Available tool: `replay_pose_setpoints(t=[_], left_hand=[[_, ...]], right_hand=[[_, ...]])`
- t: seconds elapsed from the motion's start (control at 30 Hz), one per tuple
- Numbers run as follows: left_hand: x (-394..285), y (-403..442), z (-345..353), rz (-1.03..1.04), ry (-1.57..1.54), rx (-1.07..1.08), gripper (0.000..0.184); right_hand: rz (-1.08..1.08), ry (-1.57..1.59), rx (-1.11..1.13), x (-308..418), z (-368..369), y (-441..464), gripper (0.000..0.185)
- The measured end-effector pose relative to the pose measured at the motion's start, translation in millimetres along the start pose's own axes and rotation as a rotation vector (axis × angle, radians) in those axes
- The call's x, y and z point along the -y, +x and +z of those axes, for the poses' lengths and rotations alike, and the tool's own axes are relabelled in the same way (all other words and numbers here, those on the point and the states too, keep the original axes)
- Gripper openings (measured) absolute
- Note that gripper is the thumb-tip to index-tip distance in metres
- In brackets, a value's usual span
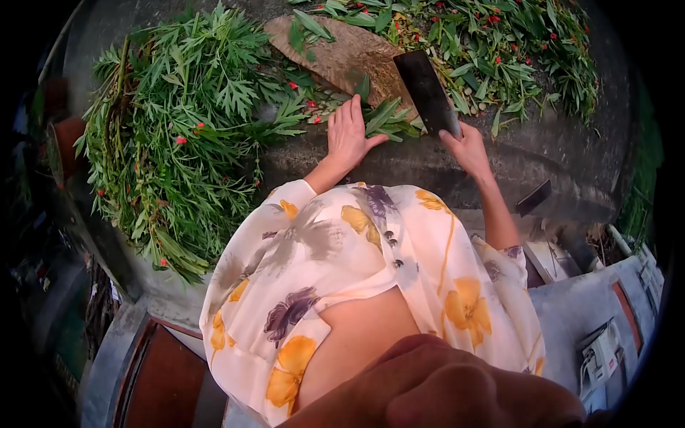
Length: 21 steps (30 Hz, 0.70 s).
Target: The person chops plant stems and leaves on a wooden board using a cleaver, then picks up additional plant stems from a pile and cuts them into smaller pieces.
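Note:
My right hand grips a cleaver with a broad dark blade, held over the right end of a worn wooden chopping board. My left hand lies beside the board's near edge, its fingers stretched out and its thumb apart. Green leaves lie at its fingertips and thumb, partly on the board. A few more cut leaves rest on the board's far left part. The cleaver's handle is mostly hidden in my right hand.
A big heap of leafy green stems with red flowers lies on the left. Cut leaves and red petals are spread at the back right. Grey concrete runs along the near edge. A folded paper lies at the lower right.

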<state>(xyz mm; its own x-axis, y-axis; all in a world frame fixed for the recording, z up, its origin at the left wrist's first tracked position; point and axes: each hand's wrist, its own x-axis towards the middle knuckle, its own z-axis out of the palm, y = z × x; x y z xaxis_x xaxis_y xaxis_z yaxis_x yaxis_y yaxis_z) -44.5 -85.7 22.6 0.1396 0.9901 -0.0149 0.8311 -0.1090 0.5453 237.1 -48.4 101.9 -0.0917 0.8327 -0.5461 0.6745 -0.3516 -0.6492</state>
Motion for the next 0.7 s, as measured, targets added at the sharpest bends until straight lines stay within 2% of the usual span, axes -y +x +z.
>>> replay_pose_setpoints(t=[0.03, 0.07, 0.13, 0.17, 0.27, 0.3, 0.33, 0.4, 0.43, 0.47, 0.5, 0.53, 0.57, 0.6, 0.67, 0.7], left_hand=[[-7.4, 0.0, 4.2, 0.039, -0.008, 0.014, 0.101], [-9.8, 3.9, 7.2, 0.049, -0.01, 0.017, 0.101], [-9.8, 14.0, 14.8, 0.077, 0.054, 0.124, 0.081], [-7.6, 18.0, 16.5, 0.071, 0.017, 0.085, 0.061], [18.7, 21.9, 32.7, 0.192, 0.041, 0.132, 0.059], [17.9, 26.8, 27.5, 0.196, -0.049, 0.088, 0.043], [19.0, 32.8, 22.7, 0.197, -0.043, 0.083, 0.043], [18.1, 50.2, 11.3, 0.119, -0.364, 0.066, 0.03], [-12.4, 71.3, -30.3, -0.298, -0.624, 0.276, 0.025], [-5.7, 92.0, -20.9, -0.158, -0.524, 0.11, 0.033], [-7.0, 121.1, -22.8, -0.146, -0.607, 0.084, 0.037], [-1.0, 151.5, -7.7, -0.004, -0.616, -0.063, 0.05], [-23.1, 174.6, -42.1, -0.056, -0.48, 0.082, 0.067], [-13.8, 203.0, -35.4, -0.058, -0.463, 0.184, 0.076], [3.3, 227.1, -40.4, 0.042, -0.245, 0.015, 0.075], [13.1, 230.9, -45.6, 0.037, -0.244, -0.004, 0.073]], right_hand=[[0.08, 0.083, -0.064, -0.8, -0.2, -3.9, 0.027], [0.085, 0.086, -0.073, -4.6, -1.8, -6.6, 0.027], [0.096, 0.081, -0.14, -18.3, -5.4, -12.8, 0.028], [0.098, 0.086, -0.144, -24.7, -5.1, -15.3, 0.028], [0.119, 0.131, -0.167, -26.1, -0.7, -24.3, 0.029], [0.14, 0.159, -0.177, -13.9, 0.1, -32.3, 0.03], [0.159, 0.184, -0.191, -6.9, -0.9, -37.9, 0.031], [0.179, 0.272, -0.202, -22.1, 4.1, -44.6, 0.029], [0.172, 0.275, -0.218, -24.9, 4.6, -49.8, 0.028], [0.169, 0.276, -0.232, -26.8, 4.2, -55.4, 0.027], [0.172, 0.275, -0.234, -24.3, 2.7, -61.5, 0.027], [0.235, 0.348, -0.209, -18.6, 0.7, -66.6, 0.027], [0.288, 0.42, -0.193, -14.0, -1.9, -66.1, 0.027], [0.281, 0.42, -0.212, -11.6, -4.1, -63.0, 0.027], [0.245, 0.413, -0.122, -8.1, -9.5, -53.4, 0.026], [0.183, 0.332, -0.113, -7.6, -11.8, -42.2, 0.027]])
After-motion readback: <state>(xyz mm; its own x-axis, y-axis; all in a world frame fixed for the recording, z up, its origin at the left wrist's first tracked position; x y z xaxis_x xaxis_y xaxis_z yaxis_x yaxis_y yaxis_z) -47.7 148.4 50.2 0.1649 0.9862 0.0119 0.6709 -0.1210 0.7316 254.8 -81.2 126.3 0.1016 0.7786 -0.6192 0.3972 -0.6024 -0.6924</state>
